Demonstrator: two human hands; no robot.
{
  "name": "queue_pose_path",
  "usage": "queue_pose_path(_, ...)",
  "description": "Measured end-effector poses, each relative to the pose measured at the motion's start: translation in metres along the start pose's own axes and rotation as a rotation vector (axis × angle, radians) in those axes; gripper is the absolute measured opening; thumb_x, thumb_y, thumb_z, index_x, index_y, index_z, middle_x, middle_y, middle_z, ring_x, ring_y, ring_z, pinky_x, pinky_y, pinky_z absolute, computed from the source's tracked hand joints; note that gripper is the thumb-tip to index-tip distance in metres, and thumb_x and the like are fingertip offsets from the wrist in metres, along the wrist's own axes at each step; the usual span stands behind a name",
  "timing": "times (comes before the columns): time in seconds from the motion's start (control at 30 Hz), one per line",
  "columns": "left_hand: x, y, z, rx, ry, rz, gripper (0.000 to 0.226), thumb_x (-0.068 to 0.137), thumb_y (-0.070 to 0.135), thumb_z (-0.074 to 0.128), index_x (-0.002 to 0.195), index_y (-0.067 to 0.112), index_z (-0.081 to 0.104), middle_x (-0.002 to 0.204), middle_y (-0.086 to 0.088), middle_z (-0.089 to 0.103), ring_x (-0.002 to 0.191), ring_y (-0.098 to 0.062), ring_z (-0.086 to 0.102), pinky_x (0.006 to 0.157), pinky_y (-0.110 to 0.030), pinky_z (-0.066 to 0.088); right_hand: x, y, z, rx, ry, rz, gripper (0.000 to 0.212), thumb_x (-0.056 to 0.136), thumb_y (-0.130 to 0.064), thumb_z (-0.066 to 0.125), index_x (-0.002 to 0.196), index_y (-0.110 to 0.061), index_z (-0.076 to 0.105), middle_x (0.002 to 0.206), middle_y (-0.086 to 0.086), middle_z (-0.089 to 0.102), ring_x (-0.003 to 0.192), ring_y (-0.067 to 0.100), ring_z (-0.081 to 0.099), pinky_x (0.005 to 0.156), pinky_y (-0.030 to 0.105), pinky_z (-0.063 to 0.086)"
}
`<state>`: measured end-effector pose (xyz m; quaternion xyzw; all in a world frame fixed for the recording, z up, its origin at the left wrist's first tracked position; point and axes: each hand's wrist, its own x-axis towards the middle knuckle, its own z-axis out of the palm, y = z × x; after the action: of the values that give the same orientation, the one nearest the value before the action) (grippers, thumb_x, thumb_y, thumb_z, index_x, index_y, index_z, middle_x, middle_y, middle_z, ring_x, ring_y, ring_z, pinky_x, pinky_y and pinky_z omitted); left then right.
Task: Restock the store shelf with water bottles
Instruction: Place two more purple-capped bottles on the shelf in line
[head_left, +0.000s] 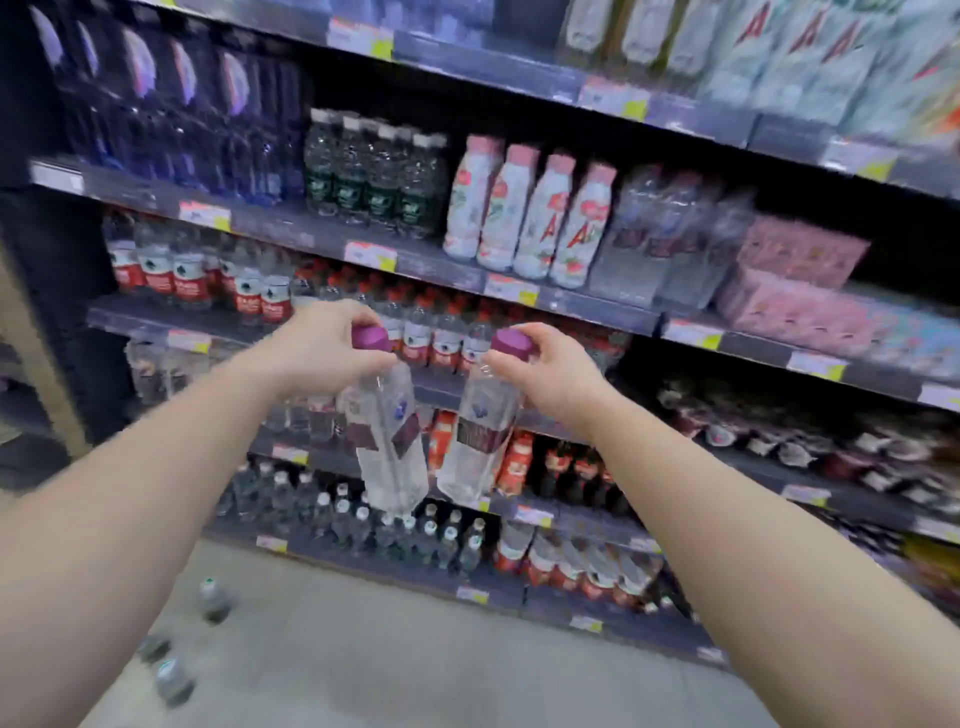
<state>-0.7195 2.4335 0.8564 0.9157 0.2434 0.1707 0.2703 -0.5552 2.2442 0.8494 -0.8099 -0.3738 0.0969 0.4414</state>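
Note:
My left hand grips the purple cap of a clear water bottle with a dark red label, which hangs tilted below it. My right hand holds a second, matching purple-capped bottle by its neck. Both bottles hang side by side in the air in front of the store shelf, at the height of the rows of red-labelled bottles. The picture is blurred.
The shelving carries dark blue bottles, green-labelled bottles, pink-capped white bottles and pink packs. Lower rows hold several small bottles. Three loose bottles lie on the grey floor at the lower left.

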Motion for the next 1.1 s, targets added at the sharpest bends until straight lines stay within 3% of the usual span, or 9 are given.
queue_pose_path(0.1, 0.01, 0.059, 0.04, -0.145, 0.051, 0.086, 0.041, 0.085, 0.038, 0.069, 0.121, 0.021, 0.058, 0.109, 0.001, 0.062, 0.092, -0.019, 0.061, 0.074, -0.029, 0.048, -0.019, 0.026, -0.059, 0.044, 0.159, 0.01, 0.034, 0.079, -0.036, 0.073, 0.108, -0.027, 0.059, 0.104, 0.001, 0.067, 0.093, 0.02, 0.065, 0.086, 0.044, 0.055)
queue_pose_path(0.23, 0.033, 0.119, 0.078, -0.431, 0.12, 0.118, 0.049, 0.083, 0.03, 0.075, 0.127, 0.02, 0.057, 0.114, 0.0, 0.061, 0.1, -0.017, 0.061, 0.088, -0.029, 0.049, -0.023, 0.053, -0.12, 0.089, 0.273, 0.057, 0.038, 0.085, -0.034, 0.07, 0.119, -0.024, 0.056, 0.109, -0.003, 0.061, 0.093, 0.015, 0.06, 0.085, 0.037, 0.055)
queue_pose_path(0.33, 0.064, 0.145, 0.094, -0.633, 0.107, 0.127, 0.046, 0.079, 0.027, 0.079, 0.12, 0.025, 0.056, 0.111, 0.001, 0.065, 0.095, -0.012, 0.064, 0.076, -0.02, 0.05, -0.007, 0.066, -0.152, 0.146, 0.318, 0.084, 0.038, 0.085, -0.035, 0.069, 0.118, -0.026, 0.053, 0.114, -0.002, 0.061, 0.101, 0.019, 0.062, 0.089, 0.047, 0.054)
queue_pose_path(0.4, 0.09, 0.157, 0.104, -0.72, 0.085, 0.155, 0.043, 0.081, 0.025, 0.077, 0.117, 0.028, 0.055, 0.113, 0.001, 0.065, 0.096, -0.008, 0.064, 0.073, -0.016, 0.049, 0.01, 0.072, -0.17, 0.113, 0.326, 0.076, 0.036, 0.087, -0.034, 0.068, 0.118, -0.025, 0.052, 0.115, -0.002, 0.061, 0.102, 0.017, 0.062, 0.089, 0.042, 0.054)
queue_pose_path(0.57, 0.149, 0.181, 0.133, -0.623, -0.06, 0.279, 0.028, 0.096, 0.026, 0.057, 0.123, 0.029, 0.053, 0.107, 0.01, 0.058, 0.089, -0.001, 0.056, 0.068, -0.009, 0.042, 0.054, 0.076, -0.207, 0.034, 0.248, 0.041, 0.038, 0.086, -0.033, 0.07, 0.12, -0.025, 0.054, 0.11, -0.004, 0.064, 0.101, 0.016, 0.065, 0.077, 0.034, 0.059)
queue_pose_path(0.73, 0.196, 0.216, 0.164, -0.529, -0.121, 0.335, 0.006, 0.094, 0.029, 0.06, 0.098, 0.025, 0.061, 0.088, 0.007, 0.06, 0.068, -0.005, 0.055, 0.056, -0.016, 0.043, 0.087, 0.08, -0.232, -0.004, 0.108, 0.028, 0.037, 0.087, -0.033, 0.069, 0.12, -0.027, 0.055, 0.107, -0.006, 0.066, 0.099, 0.016, 0.066, 0.078, 0.044, 0.059)
queue_pose_path(0.83, 0.218, 0.231, 0.173, -0.532, -0.084, 0.3, 0.016, 0.085, 0.035, 0.071, 0.09, 0.021, 0.065, 0.074, 0.007, 0.062, 0.05, 0.003, 0.052, 0.046, -0.011, 0.038, 0.102, 0.093, -0.244, -0.043, 0.072, 0.014, 0.04, 0.086, -0.038, 0.069, 0.122, -0.027, 0.055, 0.109, -0.008, 0.066, 0.098, 0.016, 0.067, 0.077, 0.042, 0.059)
queue_pose_path(1.0, 0.239, 0.246, 0.191, -0.444, -0.136, 0.253, 0.027, 0.076, 0.038, 0.079, 0.091, 0.023, 0.063, 0.082, 0.001, 0.066, 0.056, -0.006, 0.058, 0.045, -0.015, 0.045, 0.125, 0.124, -0.276, -0.069, 0.082, -0.027, 0.037, 0.087, -0.039, 0.068, 0.12, -0.029, 0.056, 0.105, -0.01, 0.066, 0.095, 0.022, 0.067, 0.076, 0.039, 0.06)
queue_pose_path(1.1, 0.246, 0.261, 0.207, -0.424, -0.126, 0.22, 0.03, 0.071, 0.037, 0.083, 0.088, 0.025, 0.062, 0.078, 0.003, 0.062, 0.052, -0.005, 0.055, 0.044, -0.016, 0.042, 0.144, 0.138, -0.303, -0.054, 0.084, -0.079, 0.03, 0.087, -0.038, 0.069, 0.114, -0.031, 0.058, 0.102, -0.013, 0.067, 0.092, 0.011, 0.067, 0.075, 0.032, 0.06)
